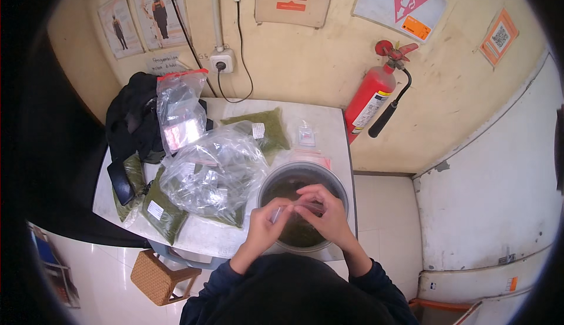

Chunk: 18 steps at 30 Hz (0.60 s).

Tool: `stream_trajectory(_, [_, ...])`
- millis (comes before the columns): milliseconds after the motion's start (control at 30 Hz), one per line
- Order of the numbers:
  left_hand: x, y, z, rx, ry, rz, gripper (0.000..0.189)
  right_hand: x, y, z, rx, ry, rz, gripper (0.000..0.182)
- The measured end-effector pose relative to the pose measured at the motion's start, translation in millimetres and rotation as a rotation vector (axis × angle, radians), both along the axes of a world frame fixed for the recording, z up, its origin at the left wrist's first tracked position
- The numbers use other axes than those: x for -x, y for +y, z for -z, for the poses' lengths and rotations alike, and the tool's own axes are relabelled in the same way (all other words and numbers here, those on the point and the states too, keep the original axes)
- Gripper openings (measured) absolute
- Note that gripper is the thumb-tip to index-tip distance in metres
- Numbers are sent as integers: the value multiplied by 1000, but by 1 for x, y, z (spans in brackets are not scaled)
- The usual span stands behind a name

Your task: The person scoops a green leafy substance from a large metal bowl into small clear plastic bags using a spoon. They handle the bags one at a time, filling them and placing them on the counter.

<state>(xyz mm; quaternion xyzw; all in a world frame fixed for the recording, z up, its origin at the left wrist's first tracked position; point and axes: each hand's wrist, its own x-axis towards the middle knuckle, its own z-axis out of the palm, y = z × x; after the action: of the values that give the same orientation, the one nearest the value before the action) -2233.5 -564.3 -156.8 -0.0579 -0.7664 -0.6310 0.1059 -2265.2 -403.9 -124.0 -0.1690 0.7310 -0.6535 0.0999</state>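
Both my left hand (267, 220) and my right hand (327, 214) grip a small clear plastic bag (306, 206), pinching its edge between thumbs and fingers. They hold it above a round metal pot (263, 179). Inside the pot lies a dark green substance (299, 233), partly hidden by my hands. Behind the pot's far rim are flat clear bags (308, 155) with a red strip. A small clear packet (306, 135) lies farther back on the table.
A crumpled clear plastic bag (220, 157) covers part of several green-filled pouches (165, 219) on the white table (211, 243). Dark cloth (132, 113) and a phone (120, 183) lie left. A fire extinguisher (372, 94) hangs beyond the right corner; a woven stool (154, 276) stands below.
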Motion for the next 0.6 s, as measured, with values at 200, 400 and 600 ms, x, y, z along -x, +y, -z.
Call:
stream_trajectory(200, [-6, -4, -9, 92, 23, -12, 9, -3, 0, 7, 46, 79, 49, 26])
stream_trajectory(400, [-8, -19, -5, -1, 61, -45, 10, 1, 19, 12, 121, 66, 118, 25])
stream_trajectory(600, [11, -80, 4, 107, 172, -484, 21, 6, 17, 11, 153, 62, 216, 19])
